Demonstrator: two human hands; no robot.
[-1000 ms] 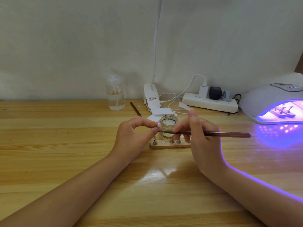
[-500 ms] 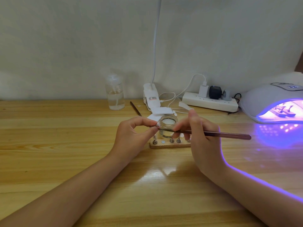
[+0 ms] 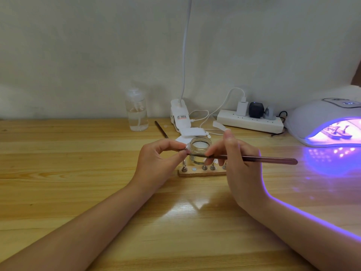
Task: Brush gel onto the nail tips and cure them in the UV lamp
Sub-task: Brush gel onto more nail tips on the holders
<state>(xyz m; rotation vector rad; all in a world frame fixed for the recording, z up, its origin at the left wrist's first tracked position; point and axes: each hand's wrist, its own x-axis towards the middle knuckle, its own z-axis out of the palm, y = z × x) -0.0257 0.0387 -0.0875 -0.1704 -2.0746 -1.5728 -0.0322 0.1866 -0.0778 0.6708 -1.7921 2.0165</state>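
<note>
My left hand (image 3: 156,163) pinches a small clear nail tip (image 3: 187,148) between thumb and forefinger, just left of the open glass gel jar (image 3: 200,150). A dark brush (image 3: 269,159) is gripped in my right hand (image 3: 240,169), and its bristle end touches the nail tip. Behind the hands lies a wooden holder (image 3: 197,173) with several metal pegs standing on it. The white UV lamp (image 3: 320,122) glows purple at the right edge, with nail tips on stands inside.
A clear pump bottle (image 3: 136,112) stands at the back left. A white clip lamp (image 3: 179,116), a power strip (image 3: 250,120) with plugs and cables, a second brush (image 3: 161,129) and white pads lie behind the jar on the wooden table (image 3: 78,173).
Both hands have stayed almost still. The brush tip has shifted slightly against the nail tip that the left hand holds.
</note>
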